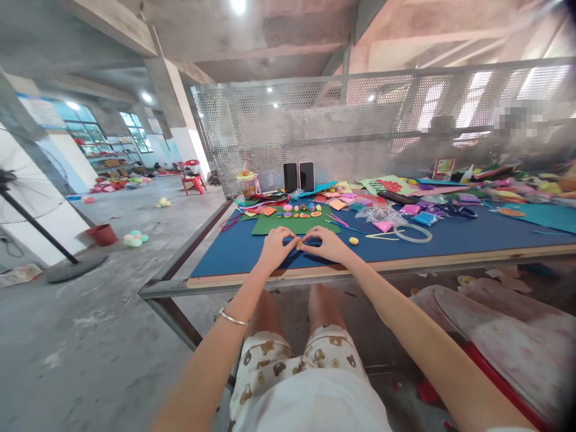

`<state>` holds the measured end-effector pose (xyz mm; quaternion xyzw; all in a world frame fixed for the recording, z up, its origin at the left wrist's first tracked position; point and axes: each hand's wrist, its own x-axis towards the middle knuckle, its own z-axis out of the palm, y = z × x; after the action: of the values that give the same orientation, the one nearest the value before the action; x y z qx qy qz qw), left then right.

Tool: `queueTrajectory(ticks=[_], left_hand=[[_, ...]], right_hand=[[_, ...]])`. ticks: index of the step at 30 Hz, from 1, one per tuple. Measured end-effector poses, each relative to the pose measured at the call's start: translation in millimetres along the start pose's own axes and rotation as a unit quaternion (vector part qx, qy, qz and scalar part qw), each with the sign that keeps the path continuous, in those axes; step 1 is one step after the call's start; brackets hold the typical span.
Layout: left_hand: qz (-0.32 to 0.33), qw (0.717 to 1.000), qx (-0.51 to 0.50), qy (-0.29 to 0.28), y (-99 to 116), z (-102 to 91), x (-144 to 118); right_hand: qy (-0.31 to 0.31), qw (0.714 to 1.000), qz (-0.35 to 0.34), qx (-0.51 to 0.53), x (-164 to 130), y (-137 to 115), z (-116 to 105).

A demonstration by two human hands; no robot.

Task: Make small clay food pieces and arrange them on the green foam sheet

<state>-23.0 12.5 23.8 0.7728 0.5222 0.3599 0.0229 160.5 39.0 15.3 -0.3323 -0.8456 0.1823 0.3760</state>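
Fingertips of my left hand (pixel 279 243) and my right hand (pixel 324 243) meet over the blue tabletop, pinching a small yellow piece of clay (pixel 299 246) between them. Fingers partly cover that piece, so its full shape is hidden. To the right of my right hand lies a separate yellow clay lump (pixel 353 241). Just beyond my hands is a green sheet (pixel 265 225), with several small colourful clay pieces (pixel 303 215) set out in rows toward its far side.
Clear plastic bags and bright clay packs (pixel 426 218) crowd the right side, near a translucent ring (pixel 413 234). Two phones (pixel 306 176) lean on the perforated metal screen (pixel 288 132), beside a decorated cup (pixel 247 183). Another person's legs (pixel 495 324) are at the right.
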Motion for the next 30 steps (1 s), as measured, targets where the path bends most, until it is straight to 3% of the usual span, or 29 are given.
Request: queueTrajectory(ticks=[8,13,22,30], left_hand=[[-0.025,0.999,-0.015,0.015,-4.6,5.4,5.7],[-0.035,0.999,-0.015,-0.015,-8.2,5.3,-0.1],[-0.056,0.998,-0.006,-0.042,-5.7,6.1,-1.0],[-0.053,0.997,-0.025,-0.042,-11.0,9.6,2.2]], right_hand=[[-0.011,0.999,0.04,0.028,12.0,8.8,3.0],[-0.002,0.998,0.051,0.043,13.3,15.2,6.7],[-0.02,0.995,0.029,0.089,24.8,12.2,3.4],[0.0,0.992,0.03,0.124,27.8,15.9,4.9]])
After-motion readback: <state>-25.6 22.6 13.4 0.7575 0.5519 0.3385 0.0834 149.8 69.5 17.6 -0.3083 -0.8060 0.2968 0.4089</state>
